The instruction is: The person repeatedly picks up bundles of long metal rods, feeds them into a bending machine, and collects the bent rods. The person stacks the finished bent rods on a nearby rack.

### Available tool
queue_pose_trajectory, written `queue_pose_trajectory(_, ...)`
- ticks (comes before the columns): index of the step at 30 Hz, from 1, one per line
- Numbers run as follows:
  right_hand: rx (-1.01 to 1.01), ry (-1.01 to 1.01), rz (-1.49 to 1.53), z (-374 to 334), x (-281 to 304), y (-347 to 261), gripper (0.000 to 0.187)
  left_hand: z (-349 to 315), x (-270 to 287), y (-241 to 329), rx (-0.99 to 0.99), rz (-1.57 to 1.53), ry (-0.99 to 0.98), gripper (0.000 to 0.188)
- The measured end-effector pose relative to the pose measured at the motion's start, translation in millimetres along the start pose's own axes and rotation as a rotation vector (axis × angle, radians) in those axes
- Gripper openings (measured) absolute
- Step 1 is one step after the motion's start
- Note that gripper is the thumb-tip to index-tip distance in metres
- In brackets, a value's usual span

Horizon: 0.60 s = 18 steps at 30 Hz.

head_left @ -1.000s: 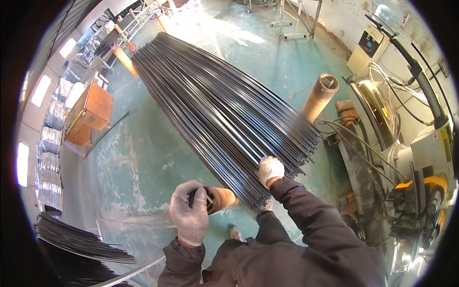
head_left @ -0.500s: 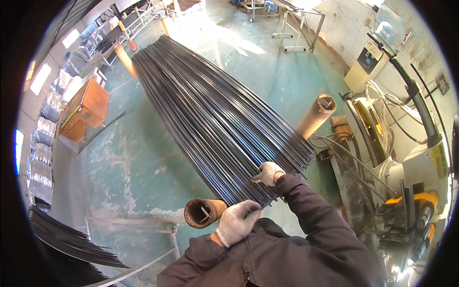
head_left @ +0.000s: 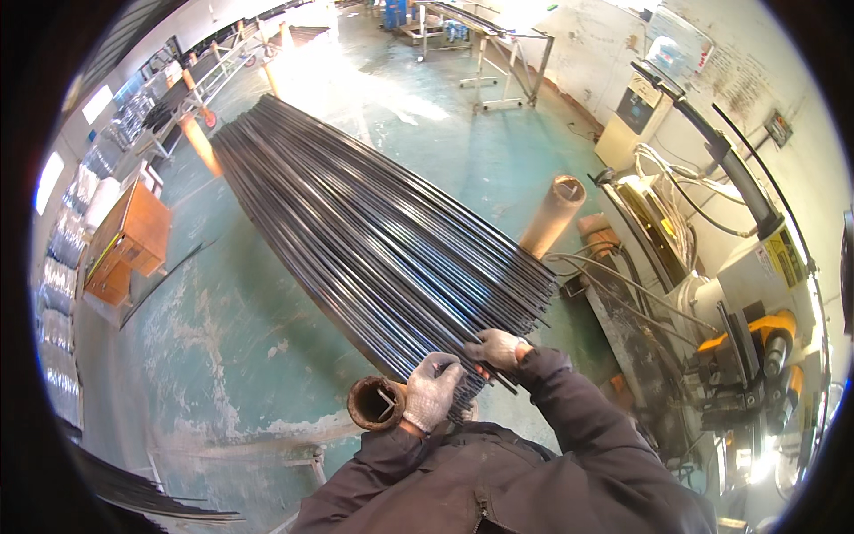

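Overhead, a person in a dark jacket and knitted work gloves bends over a long bundle of thin dark metal rods (head_left: 374, 231) that lies across rusty pipe supports above a green-painted workshop floor (head_left: 222, 338). Both hands meet at the near end of the bundle, close to the person's chest. The left hand (head_left: 433, 390) rests palm-down on the rod ends with its fingers curled over them, just beside the open mouth of the near rusty pipe (head_left: 374, 402) that carries this end of the stack. The right hand (head_left: 498, 349) sits a little farther along the same end, fingers pinched on a single rod (head_left: 503, 383) that juts out toward the person from the right edge of the bundle. From there the rods fan away toward the far left of the floor, where a second support stand (head_left: 197, 147) holds their other end. A second rusty pipe (head_left: 551, 215) stands propped at the right edge of the bundle. To the right, against the wall, a grey machine with yellow and orange parts (head_left: 756, 338) is fed by white cables (head_left: 667, 178). An orange cabinet (head_left: 129, 240) stands on the floor to the left, and more dark rods (head_left: 133, 489) lie at the lower left.
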State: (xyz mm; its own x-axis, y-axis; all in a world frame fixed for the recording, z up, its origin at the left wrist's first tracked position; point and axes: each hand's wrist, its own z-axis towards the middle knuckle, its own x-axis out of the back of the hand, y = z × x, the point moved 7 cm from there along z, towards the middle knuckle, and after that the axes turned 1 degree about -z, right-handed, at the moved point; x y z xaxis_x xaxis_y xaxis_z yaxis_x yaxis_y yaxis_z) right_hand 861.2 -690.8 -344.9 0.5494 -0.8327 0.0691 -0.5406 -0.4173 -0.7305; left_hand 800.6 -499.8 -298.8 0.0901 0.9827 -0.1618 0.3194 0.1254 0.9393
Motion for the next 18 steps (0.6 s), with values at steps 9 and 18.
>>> queue_pose_trajectory(9,-0.289,0.387,-0.462,-304,-6,171,0.046,34,-7,-105,0.343,-0.504,0.125,0.034)
queue_pose_trajectory(18,-0.438,0.949,-0.700,-379,-59,260,0.023,28,-63,-76,0.511,-0.912,0.049,0.009)
